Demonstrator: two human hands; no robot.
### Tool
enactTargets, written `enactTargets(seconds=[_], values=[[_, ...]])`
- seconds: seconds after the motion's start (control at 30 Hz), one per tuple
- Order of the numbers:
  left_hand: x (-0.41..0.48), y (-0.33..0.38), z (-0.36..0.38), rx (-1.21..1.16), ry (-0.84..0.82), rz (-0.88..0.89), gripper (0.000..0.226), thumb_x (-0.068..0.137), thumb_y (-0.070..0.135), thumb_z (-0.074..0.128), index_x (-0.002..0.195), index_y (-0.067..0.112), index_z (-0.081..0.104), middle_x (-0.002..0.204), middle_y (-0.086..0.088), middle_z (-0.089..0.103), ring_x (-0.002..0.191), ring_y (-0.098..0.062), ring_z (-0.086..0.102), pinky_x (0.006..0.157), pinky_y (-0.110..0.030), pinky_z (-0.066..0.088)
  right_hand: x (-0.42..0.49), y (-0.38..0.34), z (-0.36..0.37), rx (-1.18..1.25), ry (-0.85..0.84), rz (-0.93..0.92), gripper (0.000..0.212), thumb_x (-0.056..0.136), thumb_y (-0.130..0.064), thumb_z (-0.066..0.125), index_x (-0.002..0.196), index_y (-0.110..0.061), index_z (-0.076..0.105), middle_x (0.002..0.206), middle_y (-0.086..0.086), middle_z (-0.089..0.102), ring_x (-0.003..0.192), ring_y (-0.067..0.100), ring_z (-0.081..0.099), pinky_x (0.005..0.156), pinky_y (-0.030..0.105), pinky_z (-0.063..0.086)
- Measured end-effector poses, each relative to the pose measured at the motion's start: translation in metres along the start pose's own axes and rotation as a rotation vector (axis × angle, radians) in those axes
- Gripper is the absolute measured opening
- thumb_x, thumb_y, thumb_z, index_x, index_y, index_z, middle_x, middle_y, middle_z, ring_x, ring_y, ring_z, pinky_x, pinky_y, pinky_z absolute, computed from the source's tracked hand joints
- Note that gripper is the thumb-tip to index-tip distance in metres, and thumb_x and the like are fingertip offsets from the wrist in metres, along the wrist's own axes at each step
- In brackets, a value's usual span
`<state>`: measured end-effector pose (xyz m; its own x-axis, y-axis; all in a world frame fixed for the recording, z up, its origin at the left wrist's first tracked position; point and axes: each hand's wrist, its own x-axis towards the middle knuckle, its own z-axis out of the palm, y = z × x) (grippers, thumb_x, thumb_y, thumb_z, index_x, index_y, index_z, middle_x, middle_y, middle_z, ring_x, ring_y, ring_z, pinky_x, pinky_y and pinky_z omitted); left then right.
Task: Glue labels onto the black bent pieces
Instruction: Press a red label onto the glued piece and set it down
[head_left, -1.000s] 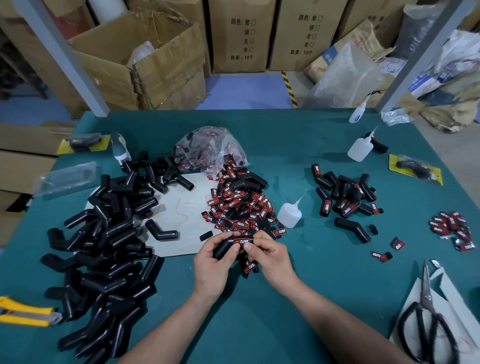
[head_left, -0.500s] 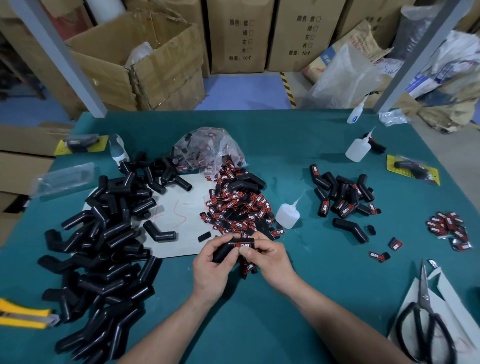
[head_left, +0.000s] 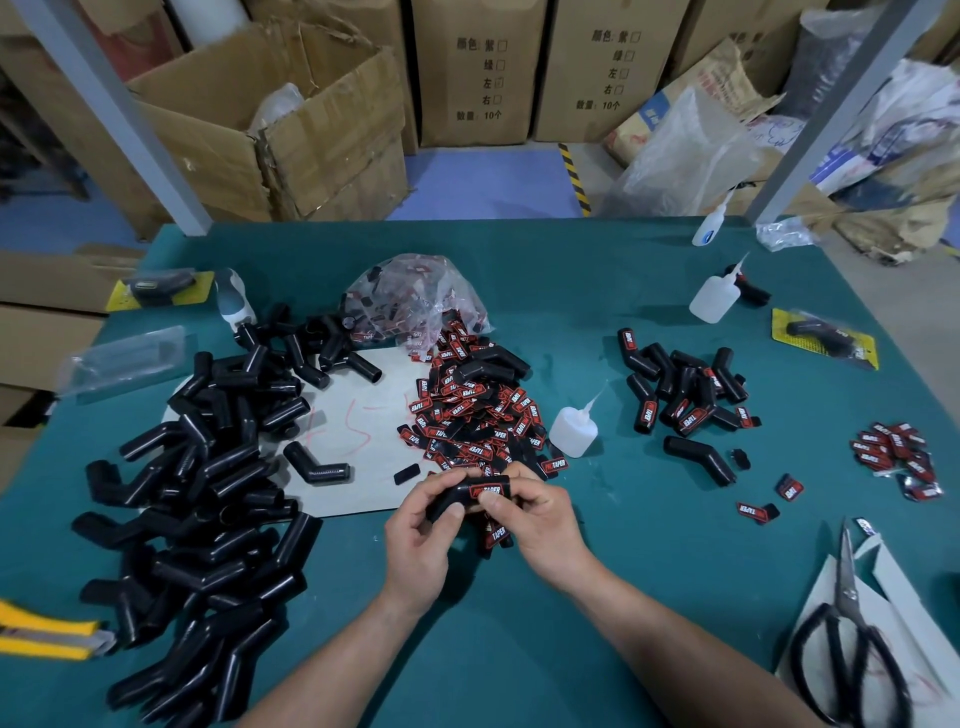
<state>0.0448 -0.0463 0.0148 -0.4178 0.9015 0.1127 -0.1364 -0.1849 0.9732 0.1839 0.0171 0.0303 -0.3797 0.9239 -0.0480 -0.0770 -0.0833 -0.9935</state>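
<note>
Both hands hold one black bent piece (head_left: 457, 498) just above the green table (head_left: 597, 582), near its front middle. My left hand (head_left: 421, 545) grips its lower left end. My right hand (head_left: 540, 525) pinches the other end, thumb and fingers pressing on a red-and-black label (head_left: 487, 490) that sits on the piece. A big heap of bare black bent pieces (head_left: 202, 499) lies to the left. Loose labels (head_left: 478, 421) are piled just beyond my hands. A small glue bottle (head_left: 573, 429) stands right of that pile. Labelled pieces (head_left: 685, 395) lie further right.
A clear bag of labels (head_left: 415, 299) lies behind the pile. Two more glue bottles (head_left: 714, 297) stand at the back right. Scissors (head_left: 847, 639) lie on white card at the front right. A yellow knife (head_left: 47, 631) lies at the front left. Cardboard boxes (head_left: 270, 119) stand beyond the table.
Both hands have kept the same piece. The right thumb and fingers have shifted slightly along the label; the piece has barely moved.
</note>
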Motion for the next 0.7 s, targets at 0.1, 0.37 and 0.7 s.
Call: enactTargets(seconds=[0.1,0.37,0.7], values=[[-0.0002,-0.0001,0.0002,0.004,-0.004,0.002,0.029,0.090,-0.005,0.057,0.117,0.002,0.065,0.120,-0.007,0.075,0.113,-0.023,0.071,0.098,-0.031,0.056,0.0000,0.0006,0.0006,-0.011,0.007,0.003,0.011,0.085,-0.019,0.075,0.085,-0.009,0.080,0.084,0.021,0.053,0.081,0.025,0.053,0.075,0.037,0.045],[0.0002,0.0017,0.0071,0.018,0.075,-0.046,0.025,0.084,0.003,0.068,0.108,0.011,0.069,0.111,0.002,0.078,0.104,-0.013,0.074,0.093,-0.021,0.055,-0.0015,0.0016,0.0030,-0.053,0.028,-0.025,0.011,0.082,-0.033,0.076,0.078,-0.022,0.078,0.077,0.002,0.050,0.073,0.021,0.047,0.068,0.037,0.041],[-0.0008,0.0067,0.0023,0.016,0.027,0.076,0.020,0.086,0.017,0.071,0.104,0.024,0.072,0.113,-0.003,0.076,0.108,-0.021,0.071,0.097,-0.027,0.054,-0.0036,0.0009,0.0001,-0.038,-0.039,-0.076,0.017,0.087,-0.026,0.076,0.077,-0.012,0.075,0.083,0.015,0.054,0.077,0.017,0.053,0.067,0.026,0.046]])
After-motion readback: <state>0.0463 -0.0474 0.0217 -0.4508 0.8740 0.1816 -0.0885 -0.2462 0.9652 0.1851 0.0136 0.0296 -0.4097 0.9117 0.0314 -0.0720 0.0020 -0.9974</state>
